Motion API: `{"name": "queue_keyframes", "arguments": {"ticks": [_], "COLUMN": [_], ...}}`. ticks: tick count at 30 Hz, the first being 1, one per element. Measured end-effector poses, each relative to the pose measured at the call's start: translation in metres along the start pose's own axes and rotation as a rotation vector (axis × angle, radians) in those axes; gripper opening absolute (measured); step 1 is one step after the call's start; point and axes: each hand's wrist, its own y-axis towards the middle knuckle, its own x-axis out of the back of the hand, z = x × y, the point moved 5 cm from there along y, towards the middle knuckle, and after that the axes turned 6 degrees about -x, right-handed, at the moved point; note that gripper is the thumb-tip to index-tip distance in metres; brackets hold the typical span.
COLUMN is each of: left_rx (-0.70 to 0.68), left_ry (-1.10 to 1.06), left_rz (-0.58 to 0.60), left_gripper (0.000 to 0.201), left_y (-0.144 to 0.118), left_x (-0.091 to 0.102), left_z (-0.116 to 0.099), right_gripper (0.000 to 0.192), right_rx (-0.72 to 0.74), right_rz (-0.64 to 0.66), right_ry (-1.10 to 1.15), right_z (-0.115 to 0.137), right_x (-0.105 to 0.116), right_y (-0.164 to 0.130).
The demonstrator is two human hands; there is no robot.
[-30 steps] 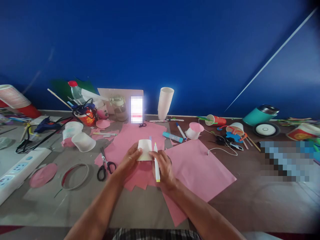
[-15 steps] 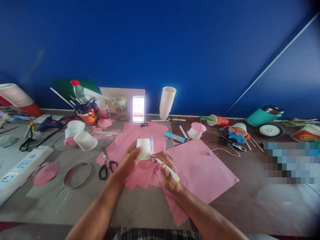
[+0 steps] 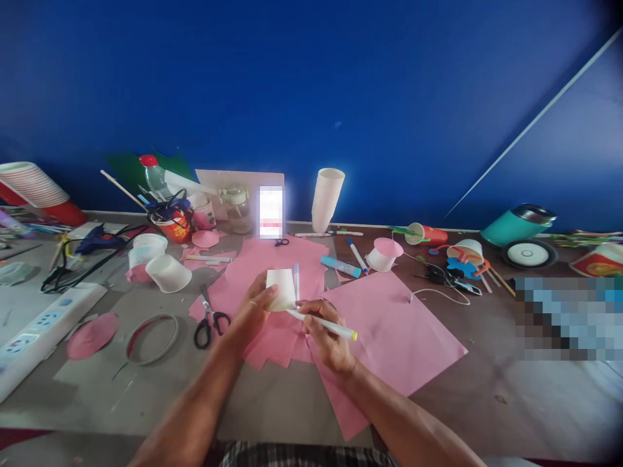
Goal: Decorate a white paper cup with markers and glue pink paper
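Observation:
My left hand (image 3: 254,310) is closed around the side of a small white paper cup (image 3: 281,287). Between the thumb and fingers of my right hand (image 3: 331,347) is a white marker (image 3: 335,326) with a yellow end. Its other end points at the cup's lower right edge; I cannot tell whether they touch. A pale blue, slim piece (image 3: 296,275) shows just right of the cup. Beneath both hands lie overlapping pink paper sheets (image 3: 384,324). Black-handled scissors (image 3: 209,321) rest left of my left forearm.
A stack of white cups (image 3: 327,201) stands by the blue wall, near a lit phone screen (image 3: 270,212). At left are a tape ring (image 3: 152,339) and a power strip (image 3: 46,324). A pink-topped cup (image 3: 383,256) and a teal flask (image 3: 516,226) sit to the right.
The marker in my right hand has swung to a flatter angle, its yellow end moving right and up. Its tip end is now nearer the cup's lower edge. My left hand stays nearly still.

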Motion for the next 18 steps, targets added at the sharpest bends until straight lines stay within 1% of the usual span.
{"name": "queue_keyframes", "arguments": {"ticks": [4,10,13,18], "left_rx": [0.001,0.002,-0.002,0.017], "left_ry": [-0.016,-0.002,0.011,0.008], "left_rz": [0.051,0.069,0.080,0.089], "left_gripper": [0.028,0.028,0.033,0.040], "left_y": [0.001,0.002,0.002,0.002], "left_x": [0.001,0.003,0.002,0.000], "left_z": [0.002,0.006,0.004,0.004], "right_gripper": [0.022,0.023,0.024,0.024], "right_rx": [-0.087,-0.175,-0.189,-0.172], "right_rz": [-0.033,-0.036,-0.032,-0.045], "right_ry": [0.090,0.168,0.157,0.130], "right_z": [-0.009,-0.019,-0.020,-0.018], "right_x": [0.001,-0.001,-0.001,-0.001], "right_y": [0.002,0.002,0.002,0.002]}}
